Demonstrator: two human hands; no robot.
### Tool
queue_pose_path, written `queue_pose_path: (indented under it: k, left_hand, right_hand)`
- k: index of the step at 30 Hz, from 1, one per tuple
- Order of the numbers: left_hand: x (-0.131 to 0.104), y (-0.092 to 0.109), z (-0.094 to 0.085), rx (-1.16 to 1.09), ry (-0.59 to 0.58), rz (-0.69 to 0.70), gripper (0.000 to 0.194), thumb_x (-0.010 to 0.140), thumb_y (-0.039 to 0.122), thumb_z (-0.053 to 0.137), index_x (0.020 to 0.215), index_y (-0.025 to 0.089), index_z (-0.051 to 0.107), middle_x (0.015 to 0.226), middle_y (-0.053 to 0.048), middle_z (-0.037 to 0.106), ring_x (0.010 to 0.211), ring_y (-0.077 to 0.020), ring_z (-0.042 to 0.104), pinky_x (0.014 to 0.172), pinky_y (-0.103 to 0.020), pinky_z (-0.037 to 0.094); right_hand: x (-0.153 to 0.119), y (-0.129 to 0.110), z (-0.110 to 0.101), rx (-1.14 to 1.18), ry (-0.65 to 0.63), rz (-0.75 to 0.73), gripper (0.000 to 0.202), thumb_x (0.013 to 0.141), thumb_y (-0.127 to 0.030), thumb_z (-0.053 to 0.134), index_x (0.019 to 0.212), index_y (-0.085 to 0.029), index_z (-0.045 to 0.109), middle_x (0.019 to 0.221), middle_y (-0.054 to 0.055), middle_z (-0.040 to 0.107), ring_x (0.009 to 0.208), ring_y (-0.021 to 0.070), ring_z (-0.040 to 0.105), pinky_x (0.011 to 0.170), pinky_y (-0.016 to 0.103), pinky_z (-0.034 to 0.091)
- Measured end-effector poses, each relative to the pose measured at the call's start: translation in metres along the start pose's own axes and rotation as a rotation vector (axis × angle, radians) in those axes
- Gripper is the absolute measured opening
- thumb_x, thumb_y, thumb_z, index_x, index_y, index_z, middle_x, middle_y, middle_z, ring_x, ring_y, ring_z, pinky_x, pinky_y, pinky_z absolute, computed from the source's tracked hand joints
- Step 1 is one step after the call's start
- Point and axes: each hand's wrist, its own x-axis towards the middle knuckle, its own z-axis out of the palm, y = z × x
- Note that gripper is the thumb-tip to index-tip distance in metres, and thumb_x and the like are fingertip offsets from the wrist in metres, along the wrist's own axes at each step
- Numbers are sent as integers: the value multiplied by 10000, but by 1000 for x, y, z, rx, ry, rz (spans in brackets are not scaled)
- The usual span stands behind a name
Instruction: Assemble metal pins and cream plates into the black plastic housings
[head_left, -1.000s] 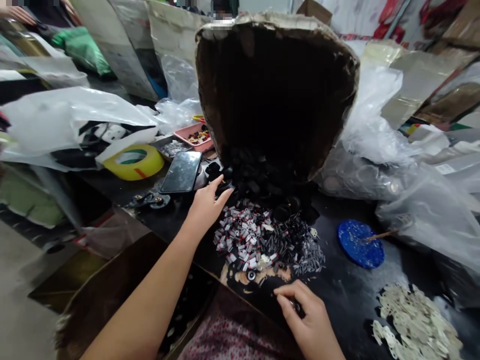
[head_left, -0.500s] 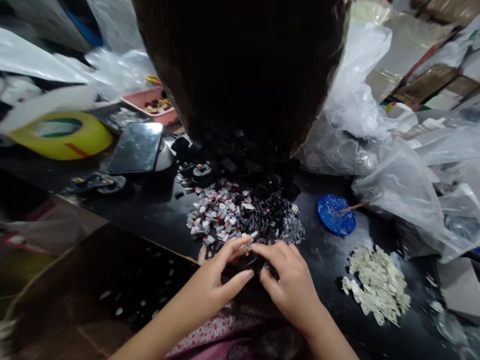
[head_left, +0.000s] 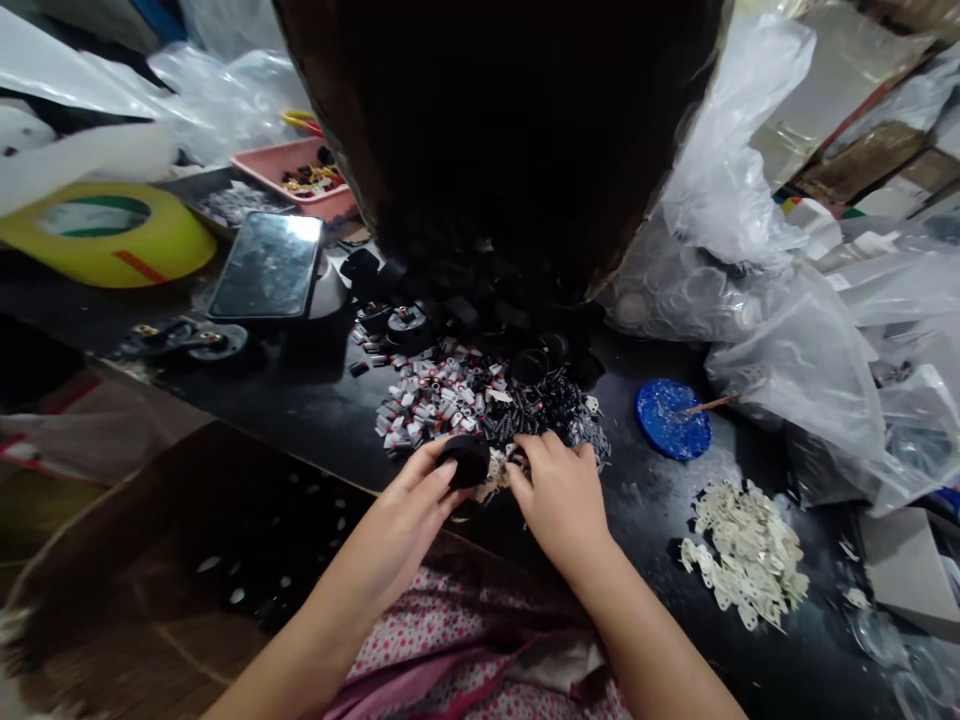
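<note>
My left hand point(head_left: 418, 492) grips a round black plastic part point(head_left: 464, 462) between thumb and fingers, its flat dark side turned up. Just right of it, my right hand point(head_left: 564, 492) has its fingers bent down at the near edge of the pile of small dark pieces point(head_left: 551, 408); what its fingertips pinch is hidden. Small pale metal tabs point(head_left: 495, 474) lie between the two hands. Beyond my left hand is a heap of short grey-white cylinders with red ends point(head_left: 435, 400).
A large dark container point(head_left: 495, 150) opens toward me, with black round parts spilling from it. At right are a blue lid point(head_left: 673, 420) with a stick, a heap of pale tabs point(head_left: 746, 555) and plastic bags point(head_left: 817, 370). A phone point(head_left: 266, 265) and yellow tape roll point(head_left: 105, 235) lie at left.
My hands were close together over a black part near the table's edge. Now they are apart; the left has lifted and tilted the round part, and the right reaches to the pile.
</note>
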Motion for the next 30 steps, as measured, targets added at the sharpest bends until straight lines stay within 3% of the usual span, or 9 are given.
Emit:
queue_pose_path:
  k: [4, 16, 19, 23, 27, 30]
  left_hand:
    - [9, 2, 9, -32, 10, -10, 284, 816, 265, 791, 1090, 215, 734, 1077, -55, 769, 979, -189, 705, 876, -243, 573]
    - [13, -6, 6, -35, 41, 67, 264, 769, 256, 834, 1011, 223, 734, 1010, -34, 759, 917, -172, 696, 830, -239, 598]
    - [9, -6, 4, -49, 66, 79, 241, 807, 271, 801, 1032, 226, 728, 1032, -44, 754, 951, -196, 692, 807, -278, 621]
    - [1, -7, 3, -23, 17, -8, 245, 831, 285, 785, 1062, 224, 729, 1058, -58, 756, 949, -216, 709, 818, -323, 633]
    - [-4, -4, 2, -103, -52, -134, 273, 806, 298, 810, 1060, 244, 728, 1063, -56, 771, 898, -237, 742, 802, -361, 641]
    - [-6, -1, 2, -173, -41, -176, 251, 788, 283, 826, 1016, 230, 737, 1048, -59, 780, 899, -236, 749, 806, -354, 642]
  right_hand:
    - [6, -2, 2, -35, -4, 6, 158, 999, -262, 533, 1055, -210, 672, 1015, 73, 713, 911, 236, 656, 857, 398, 369]
    - [17, -12, 0, -71, 60, -5, 136, 975, -295, 561, 942, -197, 649, 942, 64, 708, 865, 249, 649, 829, 408, 338]
    - [8, -9, -5, 94, 68, 9, 109, 965, -286, 597, 930, -203, 659, 924, 35, 711, 850, 218, 642, 832, 378, 331]
    - [-6, -7, -12, 359, 3, 26, 39, 938, -236, 654, 934, -209, 682, 909, -3, 713, 811, 169, 629, 841, 343, 333]
    - [-9, -8, -19, 514, -83, 44, 46, 921, -182, 672, 940, -209, 704, 934, -6, 717, 875, 163, 635, 850, 323, 350]
    - [-6, -7, -23, 533, -136, 5, 64, 927, -209, 681, 960, -237, 729, 961, -12, 723, 898, 162, 643, 854, 321, 360]
